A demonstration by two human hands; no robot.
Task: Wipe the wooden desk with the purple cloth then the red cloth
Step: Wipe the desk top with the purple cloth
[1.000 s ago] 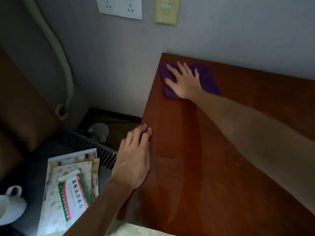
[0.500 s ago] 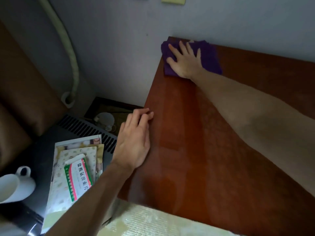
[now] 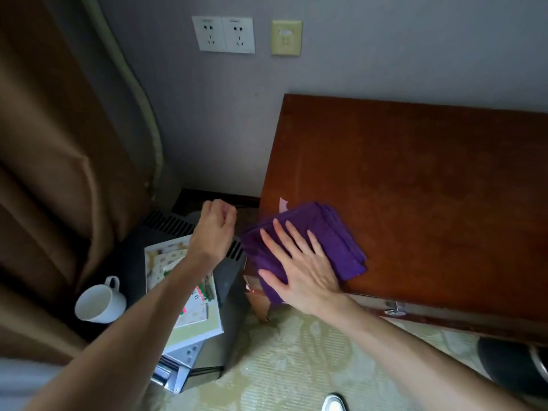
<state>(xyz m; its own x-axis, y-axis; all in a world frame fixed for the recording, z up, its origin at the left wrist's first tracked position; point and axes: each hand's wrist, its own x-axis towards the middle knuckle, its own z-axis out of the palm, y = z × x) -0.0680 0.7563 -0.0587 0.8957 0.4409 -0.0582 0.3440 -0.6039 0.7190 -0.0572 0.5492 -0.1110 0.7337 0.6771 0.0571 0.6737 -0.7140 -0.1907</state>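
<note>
The folded purple cloth (image 3: 323, 232) lies at the near left corner of the reddish wooden desk (image 3: 415, 188), hanging slightly over the left edge. My right hand (image 3: 299, 268) presses flat on the cloth with fingers spread and straight. Off the desk, my left hand (image 3: 215, 232) hovers to the left of its edge, above the dark appliance, with fingers curled and nothing in them. No red cloth is in view.
A dark appliance (image 3: 228, 280) with a vent stands left of the desk, with booklets (image 3: 189, 318) and a white cup (image 3: 99, 302) on it. A brown curtain (image 3: 53, 173) hangs at the left. Wall sockets (image 3: 224, 34) sit above. A small pink scrap (image 3: 283, 204) lies by the cloth.
My right hand has dragged the purple cloth from the desk's far left corner down to the near left corner. My left hand has lifted off the desk edge and curled.
</note>
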